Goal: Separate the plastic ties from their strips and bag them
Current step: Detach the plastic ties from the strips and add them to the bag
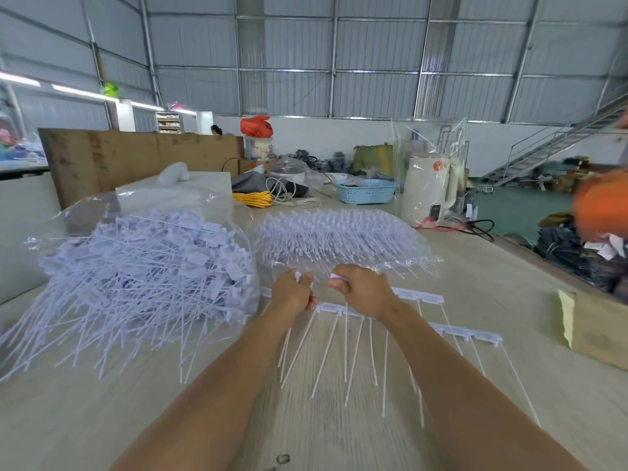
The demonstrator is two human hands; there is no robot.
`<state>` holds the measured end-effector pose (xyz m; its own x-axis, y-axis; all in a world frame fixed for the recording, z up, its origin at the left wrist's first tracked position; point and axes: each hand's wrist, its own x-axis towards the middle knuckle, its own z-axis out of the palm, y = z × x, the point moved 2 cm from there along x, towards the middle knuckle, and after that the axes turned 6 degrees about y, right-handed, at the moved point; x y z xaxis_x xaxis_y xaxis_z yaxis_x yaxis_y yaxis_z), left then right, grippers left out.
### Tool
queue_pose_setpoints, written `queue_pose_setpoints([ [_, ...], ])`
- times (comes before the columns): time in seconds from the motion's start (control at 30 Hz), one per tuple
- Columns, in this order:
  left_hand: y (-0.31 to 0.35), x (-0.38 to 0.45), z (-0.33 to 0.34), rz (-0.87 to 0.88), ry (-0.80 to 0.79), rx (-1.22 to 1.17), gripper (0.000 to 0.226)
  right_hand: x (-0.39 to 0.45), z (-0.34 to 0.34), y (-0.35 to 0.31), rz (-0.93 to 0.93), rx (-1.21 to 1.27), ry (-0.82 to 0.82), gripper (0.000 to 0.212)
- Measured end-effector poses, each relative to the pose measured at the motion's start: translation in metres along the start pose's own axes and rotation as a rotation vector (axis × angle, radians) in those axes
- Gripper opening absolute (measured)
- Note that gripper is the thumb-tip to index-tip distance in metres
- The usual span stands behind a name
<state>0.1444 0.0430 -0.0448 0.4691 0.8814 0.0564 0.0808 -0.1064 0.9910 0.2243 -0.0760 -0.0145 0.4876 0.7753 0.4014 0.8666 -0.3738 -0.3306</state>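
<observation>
Ahead of my hands I log two barriers: bagged loose ties (142,266) on the left, stacked strips in plastic (339,239) on the right, a narrow gap between them. Nearer me, bare tabletop (119,402) lies open at left; a cardboard box (594,324) blocks the right edge

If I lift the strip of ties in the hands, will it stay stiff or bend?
The strip probably stays fairly straight: its bar looks rigid. The thin tails likely flex, since they splay unevenly. It seems light, as both hands hold it with fingertips.
</observation>
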Motion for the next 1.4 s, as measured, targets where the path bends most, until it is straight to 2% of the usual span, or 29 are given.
queue_pose_setpoints([
  [0.07,-0.002,0.0,0.002,0.012,0.033,-0.002,0.022,0.0,0.004,0.0,0.027,-0.033,-0.004,0.024],
  [0.17,-0.001,-0.004,0.008,0.029,0.058,-0.021,0.013,-0.001,0.013,0.001,0.033,0.051,-0.027,0.017],
  [0.23,-0.001,-0.007,0.009,0.02,0.055,-0.055,0.018,-0.001,0.014,0.0,0.036,0.114,-0.014,0.017],
  [0.3,-0.001,-0.01,0.009,0.009,0.02,-0.136,0.026,0.0,0.012,-0.001,0.021,0.171,0.021,0.017],
  [0.37,0.003,-0.015,0.01,0.0,-0.033,-0.207,0.024,0.001,0.009,-0.004,-0.007,0.207,0.047,0.017],
  [0.57,0.013,-0.015,0.01,-0.022,-0.098,-0.238,0.022,0.005,0.001,-0.008,-0.013,0.298,0.12,0.021],
  [0.67,0.016,-0.017,0.01,-0.044,-0.16,-0.294,0.035,0.006,-0.001,-0.011,0.008,0.296,0.136,0.035],
  [0.73,0.018,-0.019,0.01,-0.018,-0.226,-0.286,0.042,0.006,-0.001,-0.012,-0.032,0.289,0.151,0.03],
  [0.8,0.017,-0.021,0.009,0.035,-0.256,-0.241,0.032,0.004,-0.002,-0.014,-0.046,0.31,0.159,0.022],
  [0.9,0.017,-0.023,0.009,0.076,-0.199,-0.238,0.02,0.001,-0.002,-0.013,-0.08,0.34,0.166,0.02],
  [1.03,0.021,-0.024,0.011,0.151,-0.1,-0.239,0.022,-0.001,-0.004,-0.005,-0.043,0.358,0.13,0.02],
  [1.2,0.02,-0.021,0.01,0.144,-0.015,-0.269,0.024,0.003,-0.005,-0.003,0.001,0.186,0.156,0.024],
  [1.27,0.02,-0.022,0.01,0.143,-0.03,-0.255,0.024,0.002,-0.004,-0.006,-0.024,0.212,0.158,0.022],
  [1.4,0.02,-0.027,0.013,0.108,-0.15,-0.325,0.04,0.002,-0.006,-0.01,-0.05,0.251,0.162,0.018],
])
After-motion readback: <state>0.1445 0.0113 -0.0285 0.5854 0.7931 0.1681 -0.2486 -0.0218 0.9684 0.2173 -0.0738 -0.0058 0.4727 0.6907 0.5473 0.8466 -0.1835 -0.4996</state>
